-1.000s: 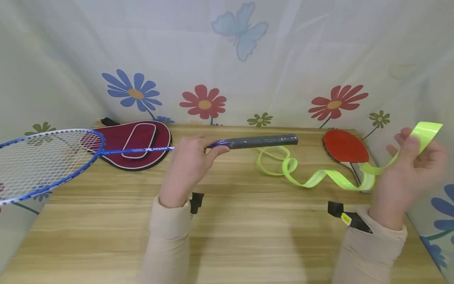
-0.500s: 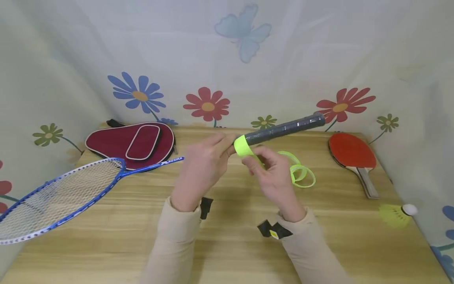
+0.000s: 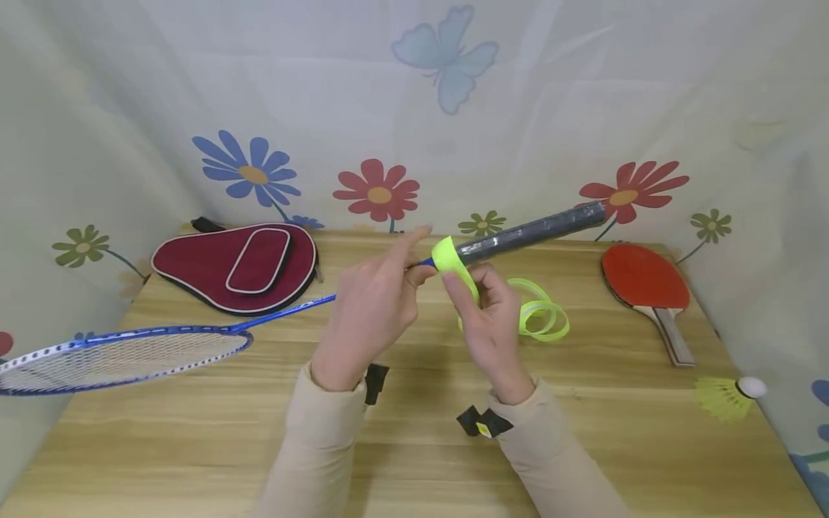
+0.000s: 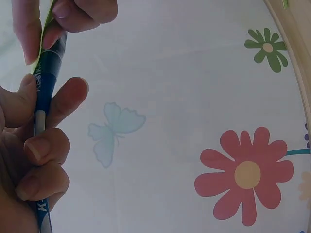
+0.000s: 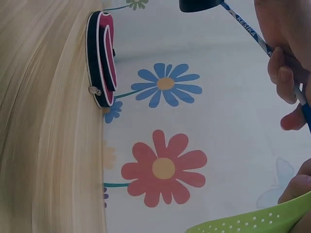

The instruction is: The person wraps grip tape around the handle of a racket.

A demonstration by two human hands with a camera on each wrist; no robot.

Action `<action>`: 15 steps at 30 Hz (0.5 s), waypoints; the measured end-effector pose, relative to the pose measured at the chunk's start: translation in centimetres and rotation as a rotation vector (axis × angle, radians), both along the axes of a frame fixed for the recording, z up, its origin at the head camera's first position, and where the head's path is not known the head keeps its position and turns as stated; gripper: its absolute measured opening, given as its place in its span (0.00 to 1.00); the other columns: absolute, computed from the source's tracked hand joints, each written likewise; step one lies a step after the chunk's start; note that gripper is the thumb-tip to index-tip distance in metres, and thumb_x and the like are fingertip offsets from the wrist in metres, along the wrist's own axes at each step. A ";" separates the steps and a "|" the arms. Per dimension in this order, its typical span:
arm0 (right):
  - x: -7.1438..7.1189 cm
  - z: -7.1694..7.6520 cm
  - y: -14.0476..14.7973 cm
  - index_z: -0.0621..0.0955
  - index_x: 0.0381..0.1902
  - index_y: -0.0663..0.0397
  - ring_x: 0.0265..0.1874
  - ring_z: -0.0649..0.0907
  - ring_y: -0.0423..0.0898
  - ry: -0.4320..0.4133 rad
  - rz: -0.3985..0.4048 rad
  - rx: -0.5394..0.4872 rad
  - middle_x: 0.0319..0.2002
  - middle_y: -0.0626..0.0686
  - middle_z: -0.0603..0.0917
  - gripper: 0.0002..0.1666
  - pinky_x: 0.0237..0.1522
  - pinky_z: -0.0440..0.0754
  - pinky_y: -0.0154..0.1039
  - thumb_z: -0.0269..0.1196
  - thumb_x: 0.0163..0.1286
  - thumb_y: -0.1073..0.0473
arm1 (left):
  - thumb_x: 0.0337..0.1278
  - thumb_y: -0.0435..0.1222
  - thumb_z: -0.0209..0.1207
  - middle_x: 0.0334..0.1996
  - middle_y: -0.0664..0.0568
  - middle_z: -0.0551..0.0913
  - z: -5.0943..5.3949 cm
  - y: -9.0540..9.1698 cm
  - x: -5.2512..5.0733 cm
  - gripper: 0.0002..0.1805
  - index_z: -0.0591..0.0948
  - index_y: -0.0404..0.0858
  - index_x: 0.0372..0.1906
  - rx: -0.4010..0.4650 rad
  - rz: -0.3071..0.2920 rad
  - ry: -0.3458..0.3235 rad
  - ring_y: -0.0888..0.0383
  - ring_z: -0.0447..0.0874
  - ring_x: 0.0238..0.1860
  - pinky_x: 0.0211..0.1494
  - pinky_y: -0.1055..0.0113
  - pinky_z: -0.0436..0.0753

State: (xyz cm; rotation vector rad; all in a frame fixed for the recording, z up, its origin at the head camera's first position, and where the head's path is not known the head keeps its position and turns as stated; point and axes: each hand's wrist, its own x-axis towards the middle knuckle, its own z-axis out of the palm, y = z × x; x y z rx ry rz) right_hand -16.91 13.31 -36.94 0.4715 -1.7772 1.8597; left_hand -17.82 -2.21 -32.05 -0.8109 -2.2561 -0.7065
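While my left fingers (image 4: pixel 48 145) grip the racket (image 3: pixel 285 315) and my right fingers (image 3: pixel 461 296) pinch the tape (image 3: pixel 447 254), lapped over the handle (image 3: pixel 531 235) between them, I'd hold tension steady and overlap turns evenly.

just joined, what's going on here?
A person's left hand grips a blue badminton racket by the shaft. The right hand pinches neon-yellow tape that lies across the shaft end of the dark handle. The rest of the handle has none on it. A red paddle, maroon case and shuttlecock lie on the table.
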 end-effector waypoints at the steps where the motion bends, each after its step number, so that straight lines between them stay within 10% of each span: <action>1: 0.0 0.0 0.0 0.72 0.25 0.67 0.15 0.66 0.40 -0.001 -0.002 -0.008 0.16 0.47 0.69 0.12 0.15 0.63 0.32 0.61 0.67 0.70 | 0.65 0.36 0.61 0.33 0.52 0.87 0.0 0.0 0.0 0.18 0.75 0.33 0.55 0.003 -0.002 -0.003 0.63 0.68 0.14 0.12 0.72 0.64; 15: 0.0 -0.6 -0.8 0.70 0.26 0.67 0.11 0.65 0.40 0.060 -0.001 -0.049 0.12 0.51 0.67 0.15 0.09 0.61 0.33 0.58 0.72 0.65 | 0.63 0.34 0.61 0.37 0.52 0.86 -0.1 0.3 0.2 0.14 0.82 0.39 0.53 0.015 -0.107 0.038 0.61 0.76 0.26 0.19 0.71 0.73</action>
